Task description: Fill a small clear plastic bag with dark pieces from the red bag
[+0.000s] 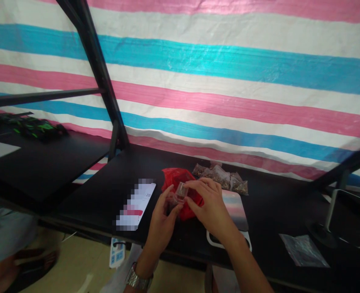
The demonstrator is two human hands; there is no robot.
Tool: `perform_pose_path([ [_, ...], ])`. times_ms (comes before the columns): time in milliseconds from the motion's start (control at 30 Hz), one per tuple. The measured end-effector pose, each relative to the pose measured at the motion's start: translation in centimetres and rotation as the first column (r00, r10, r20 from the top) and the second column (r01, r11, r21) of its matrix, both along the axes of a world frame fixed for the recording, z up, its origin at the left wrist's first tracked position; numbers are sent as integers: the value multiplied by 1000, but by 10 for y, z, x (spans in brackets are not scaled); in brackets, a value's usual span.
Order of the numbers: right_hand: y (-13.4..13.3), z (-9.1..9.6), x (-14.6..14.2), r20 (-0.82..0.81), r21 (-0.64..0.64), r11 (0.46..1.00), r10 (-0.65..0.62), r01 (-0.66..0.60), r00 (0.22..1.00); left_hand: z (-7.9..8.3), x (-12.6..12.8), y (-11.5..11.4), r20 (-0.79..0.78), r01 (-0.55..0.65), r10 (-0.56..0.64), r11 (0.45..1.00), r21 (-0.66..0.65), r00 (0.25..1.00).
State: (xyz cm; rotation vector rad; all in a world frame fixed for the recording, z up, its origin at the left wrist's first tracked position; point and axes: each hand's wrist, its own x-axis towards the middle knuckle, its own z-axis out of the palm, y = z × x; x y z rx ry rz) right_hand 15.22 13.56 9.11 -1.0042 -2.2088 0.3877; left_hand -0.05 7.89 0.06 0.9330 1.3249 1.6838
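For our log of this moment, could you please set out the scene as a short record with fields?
Left hand: holds clear container from below
Right hand: fingers on the container from above
Behind hands: red bag
Beyond that: small bags of dried material
Beside hands: white card, partly blurred
Surface: black table
Backdrop: striped tarp
Worn: watch on left wrist

I get bright, flat light, glare across the striped tarp, bowed lines toward the frame's edges, and a slightly soft left hand and right hand.
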Motion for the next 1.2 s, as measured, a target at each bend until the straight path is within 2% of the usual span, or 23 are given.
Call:
perform_pose_path([
  [200, 0, 3, 0, -16, 36, 999, 14, -14, 1000, 4, 2, 0, 26, 0, -1, 1000, 25, 1000],
  [333, 4, -1, 1, -54, 8, 995, -100, 100, 994, 13, -1, -4, -9, -33, 34, 999, 26, 999],
  [400, 6, -6, 3, -19, -42, 990, -136, 135, 991, 18, -6, -8, -33, -56, 56, 998, 27, 998],
  [500, 5, -13, 4, 80, -140, 987, -67, 78, 995, 23, -16, -14, -54, -25, 25, 1000, -14, 998],
  [633, -1, -16, 2, 183, -209, 977, 70, -30, 981, 26, -22, -22, -62, 101, -107, 991, -91, 992],
  [700, -2, -16, 1, 220, -200, 979, 91, -47, 971, 26, -23, -24, -111, 168, -181, 979, -116, 977],
  [800, 0, -16, 2, 272, -152, 988, 24, 18, 962, 23, -22, -28, -212, 231, -260, 961, -152, 942],
  [1000, 11, -22, 8, 338, -38, 989, -122, 143, 933, 21, -24, -31, -268, 231, -268, 960, -160, 926],
  [1200, 12, -22, 11, 360, 1, 986, -156, 166, 920, 20, -25, -31, -298, 216, -256, 963, -160, 920],
])
